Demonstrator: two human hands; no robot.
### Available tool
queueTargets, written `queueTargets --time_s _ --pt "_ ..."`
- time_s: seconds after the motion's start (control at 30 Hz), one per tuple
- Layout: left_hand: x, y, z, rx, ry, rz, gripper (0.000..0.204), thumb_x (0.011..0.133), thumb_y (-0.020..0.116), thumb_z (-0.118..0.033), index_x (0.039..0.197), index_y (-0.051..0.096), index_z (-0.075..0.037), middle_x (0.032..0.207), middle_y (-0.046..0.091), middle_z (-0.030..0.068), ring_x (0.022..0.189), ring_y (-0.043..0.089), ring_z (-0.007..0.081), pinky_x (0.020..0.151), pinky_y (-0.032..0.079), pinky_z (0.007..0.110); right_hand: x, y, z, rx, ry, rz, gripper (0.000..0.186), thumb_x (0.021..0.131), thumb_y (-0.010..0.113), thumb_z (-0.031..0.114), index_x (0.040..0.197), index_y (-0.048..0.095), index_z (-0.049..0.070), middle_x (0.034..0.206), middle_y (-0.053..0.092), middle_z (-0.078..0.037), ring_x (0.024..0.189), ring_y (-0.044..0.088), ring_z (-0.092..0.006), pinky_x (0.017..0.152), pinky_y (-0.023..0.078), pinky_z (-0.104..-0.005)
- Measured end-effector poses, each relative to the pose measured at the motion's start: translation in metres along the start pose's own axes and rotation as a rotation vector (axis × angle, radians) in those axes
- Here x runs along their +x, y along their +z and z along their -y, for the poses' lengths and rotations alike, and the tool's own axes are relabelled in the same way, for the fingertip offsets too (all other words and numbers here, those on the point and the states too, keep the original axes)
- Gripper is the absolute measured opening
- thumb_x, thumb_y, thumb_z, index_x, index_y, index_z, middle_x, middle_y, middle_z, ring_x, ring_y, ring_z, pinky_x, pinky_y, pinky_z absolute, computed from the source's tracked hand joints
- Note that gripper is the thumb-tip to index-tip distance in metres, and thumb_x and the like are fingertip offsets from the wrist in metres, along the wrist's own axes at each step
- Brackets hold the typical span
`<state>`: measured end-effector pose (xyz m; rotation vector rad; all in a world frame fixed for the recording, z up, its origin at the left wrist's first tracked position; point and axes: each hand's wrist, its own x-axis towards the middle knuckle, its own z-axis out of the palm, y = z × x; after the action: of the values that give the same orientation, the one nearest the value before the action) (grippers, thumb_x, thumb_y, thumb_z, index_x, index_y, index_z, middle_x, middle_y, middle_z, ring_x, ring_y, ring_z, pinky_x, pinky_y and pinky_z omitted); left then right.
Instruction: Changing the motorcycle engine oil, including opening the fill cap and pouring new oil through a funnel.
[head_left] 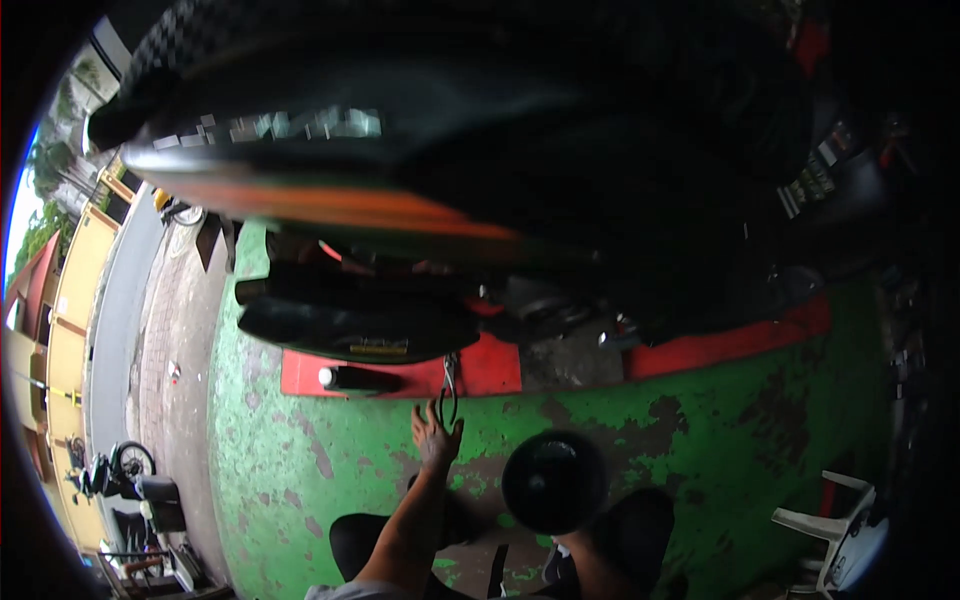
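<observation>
My left hand point(436, 440) reaches forward with its fingers spread and nothing in its grasp. Just beyond its fingertips is a pair of pliers point(449, 385), with the handles pointing toward me. A round black bowl point(553, 483) is in front of my right knee. My right hand point(572, 545) is at the bowl's near edge, its fingers mostly hidden, so I cannot tell whether it grips the bowl. Above the pliers is the dark muffler point(360, 322) of a motorcycle point(330, 190) with an orange stripe.
The motorcycle stands over a red platform point(500, 365) on a worn green floor point(300, 450). A dark bottle with a white cap point(365, 379) lies left of the pliers. At right is a white plastic chair point(825, 525); another motorcycle point(125, 470) is parked at left by the road.
</observation>
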<state>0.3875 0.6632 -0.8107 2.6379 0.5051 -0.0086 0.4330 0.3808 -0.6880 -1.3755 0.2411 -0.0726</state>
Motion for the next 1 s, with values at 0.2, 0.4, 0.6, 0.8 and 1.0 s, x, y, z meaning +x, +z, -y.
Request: queueTargets --time_s 0.2,0.4,0.6,0.8,1.0 --pt "-0.112 -0.1 0.038 0.0 0.025 0.882 0.075 0.089 0.071 -0.04 0.145 0.036 -0.003 0.129 0.055 0.0228 0.118 0.057 0.0409 0.104 0.045 0.047 -0.05 0.008 0.128 -0.105 -0.072 0.043 0.047 0.082 0.08 0.018 0.125 0.062 0.008 0.124 0.065 -0.011 0.113 0.063 -0.0246 0.094 0.051 -0.039" --pt "-0.183 -0.215 -0.009 -0.534 -0.033 0.991 0.059 0.095 0.064 -0.031 0.144 0.043 -0.006 0.129 0.057 0.0162 0.109 0.059 0.0291 0.091 0.048 0.037 -0.157 0.008 0.234 -0.219 0.0 0.147 0.047 0.083 0.079 0.017 0.126 0.062 0.008 0.126 0.065 -0.011 0.115 0.062 -0.0261 0.097 0.05 -0.0384" --pt "-0.275 -0.328 -0.057 -1.11 -0.092 1.124 0.045 0.102 0.058 -0.021 0.144 0.049 -0.008 0.128 0.059 0.0096 0.099 0.061 0.0172 0.078 0.05 0.028 -0.203 0.069 0.307 -0.419 -0.148 0.387 0.055 0.08 0.081 0.021 0.128 0.058 0.007 0.129 0.062 -0.014 0.119 0.059 -0.0232 0.099 0.048 -0.0393" --pt "-0.248 -0.504 -0.158 -1.536 -0.413 0.924 0.046 0.103 0.053 -0.033 0.138 0.046 -0.004 0.133 0.055 0.0153 0.117 0.058 0.0308 0.102 0.047 0.048 -0.223 0.194 0.307 -0.486 -0.499 0.603 0.042 0.086 0.079 0.024 0.123 0.064 0.009 0.119 0.067 -0.009 0.109 0.062 -0.0212 0.098 0.048 -0.037" --pt "-0.234 -0.628 -0.073 -1.227 -0.11 0.647 0.036 0.102 0.058 -0.04 0.122 0.063 -0.012 0.098 0.062 -0.0037 0.096 0.058 0.012 0.09 0.045 0.028 -0.28 0.338 0.403 -0.16 -0.21 0.785 0.046 0.088 0.079 0.023 0.125 0.06 0.003 0.123 0.062 -0.006 0.114 0.058 -0.0185 0.103 0.043 -0.0333"
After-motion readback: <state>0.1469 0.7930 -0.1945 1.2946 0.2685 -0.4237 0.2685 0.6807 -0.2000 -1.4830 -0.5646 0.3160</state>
